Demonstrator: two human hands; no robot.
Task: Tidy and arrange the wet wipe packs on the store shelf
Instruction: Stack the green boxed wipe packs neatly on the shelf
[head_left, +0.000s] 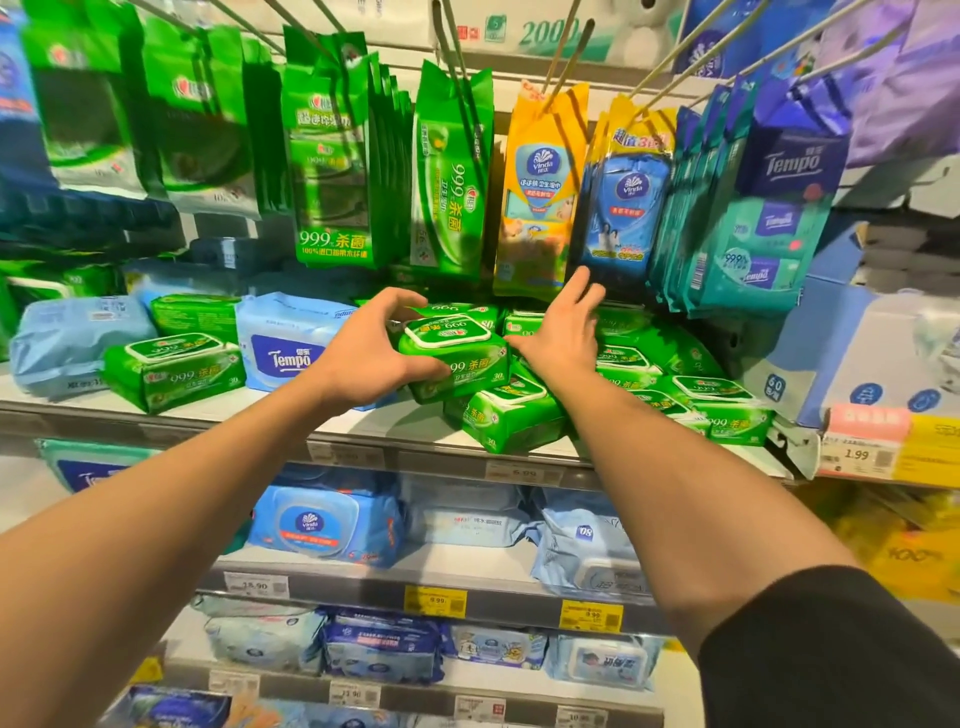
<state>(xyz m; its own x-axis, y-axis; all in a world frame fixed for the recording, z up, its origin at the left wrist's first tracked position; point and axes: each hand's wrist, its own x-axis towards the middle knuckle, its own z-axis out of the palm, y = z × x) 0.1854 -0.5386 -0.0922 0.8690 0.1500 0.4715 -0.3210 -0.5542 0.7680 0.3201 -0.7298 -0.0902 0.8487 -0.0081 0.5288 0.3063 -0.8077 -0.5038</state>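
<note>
A green wet wipe pack (457, 358) with a white lid lies on top of a loose heap of like green packs (670, 379) on the middle shelf (363, 431). My left hand (371, 348) grips that top pack at its left end, thumb underneath and fingers curled over the top. To the right of the pack my right hand (563, 332) is spread with its fingers apart, its thumb touching the pack's right side, and holds nothing. One more green pack (174, 371) lies alone at the shelf's left, next to a blue Tempo pack (291, 345).
Green, yellow and blue packs hang from pegs (457, 171) just above the heap. Pale blue packs (67, 340) fill the shelf's far left; a blue carton (841, 358) stands at its right end. Lower shelves (431, 587) hold blue wipe packs behind price tags.
</note>
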